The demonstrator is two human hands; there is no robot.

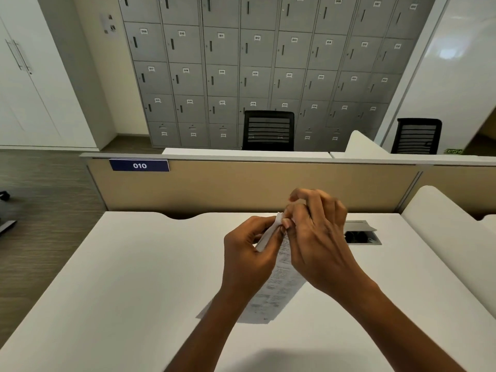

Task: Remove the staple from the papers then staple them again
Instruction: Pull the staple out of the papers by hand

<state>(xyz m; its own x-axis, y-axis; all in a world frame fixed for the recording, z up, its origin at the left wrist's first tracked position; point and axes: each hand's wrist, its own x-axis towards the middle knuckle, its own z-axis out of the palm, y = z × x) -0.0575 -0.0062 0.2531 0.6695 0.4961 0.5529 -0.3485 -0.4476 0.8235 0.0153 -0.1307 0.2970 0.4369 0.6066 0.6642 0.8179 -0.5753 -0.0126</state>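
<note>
The papers (280,288) are held over the white tabletop (128,277), printed face up; whether the lower edge touches the surface cannot be determined. The left grip (249,248) pinches the folded-back upper corner between thumb and curled fingers. The right grip (319,237) pinches the same corner from the right. A cable hatch (361,233) sits open just behind the right grip.

both hands (281,237) pinch papers (279,285), white desk (134,277)
</note>
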